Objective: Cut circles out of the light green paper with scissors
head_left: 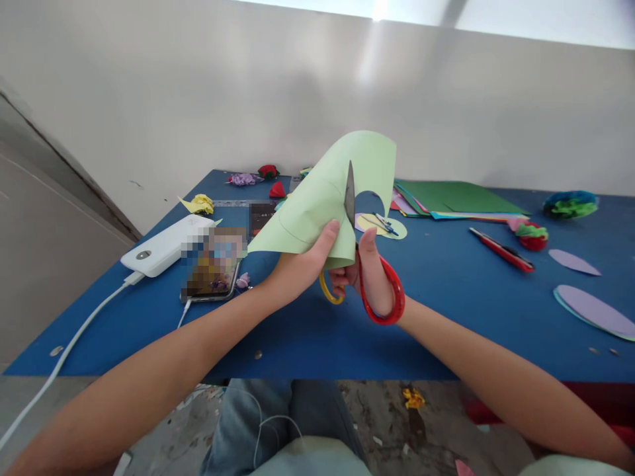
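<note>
So the light green sheet [317,192] is up in the air over the blue desk [436,330], curled over at the top, with thin curved lines drawn on it and a rounded bite already cut out of its right side. The left grip [303,266] is pinching its lower edge, thumb on the near face and the other fingers hidden underneath. The right grip [376,283] is closed around the scissors [350,195], thumb through the red loop and some fingers at the yellow one, one blade in front of the paper and pointing up. Can't really see the other blade, it's behind the sheet. Just past the hands there's a compass [387,225] lying on some pale paper ovals [401,229]. Over on the left you've got a white power bank [171,243] right beside a phone [213,268], plus a yellow paper flower [200,203]. Right side has a stack of coloured sheets [461,197] near the wall, a red cutter [503,251] and some lilac ovals [602,311] near the edge
</note>
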Available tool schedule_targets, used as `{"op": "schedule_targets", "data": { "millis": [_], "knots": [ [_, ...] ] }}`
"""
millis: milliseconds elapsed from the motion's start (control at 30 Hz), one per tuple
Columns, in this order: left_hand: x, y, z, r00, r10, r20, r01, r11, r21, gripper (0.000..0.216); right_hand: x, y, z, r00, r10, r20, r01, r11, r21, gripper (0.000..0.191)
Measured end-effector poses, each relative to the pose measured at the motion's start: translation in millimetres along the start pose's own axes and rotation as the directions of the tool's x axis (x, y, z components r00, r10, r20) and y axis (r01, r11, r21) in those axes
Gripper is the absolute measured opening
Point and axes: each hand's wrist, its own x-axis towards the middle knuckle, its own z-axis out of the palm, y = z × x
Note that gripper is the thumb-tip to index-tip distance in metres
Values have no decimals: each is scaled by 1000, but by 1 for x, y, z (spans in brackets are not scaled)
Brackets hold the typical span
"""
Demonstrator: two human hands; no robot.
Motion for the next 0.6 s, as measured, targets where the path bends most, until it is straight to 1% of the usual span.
{"op": "schedule_targets", "data": {
  "millis": [167, 300, 500, 600],
  "knots": [
    [2, 4, -2, 1000, -17, 5, 17, 1000, -17, 27, 0, 1, -1, 1000, -3, -3, 3, 1000, 15, 71],
    [3, 5, -4, 999, -33, 21, 33, 999, -24, 28, 0, 1, 0, 1000, -5, -22, 5, 1000, 17, 69],
    [3, 7, -6, 999, 30, 35, -30, 999, 11, 26, 1, 1, -2, 999, -23, -23, 23, 1000, 3, 71],
    [3, 7, -7, 998, 15, 55, -15, 1000, -1, 27, 1, 0, -3, 999, -31, -16, 30, 999, -17, 70]
  ]
}}
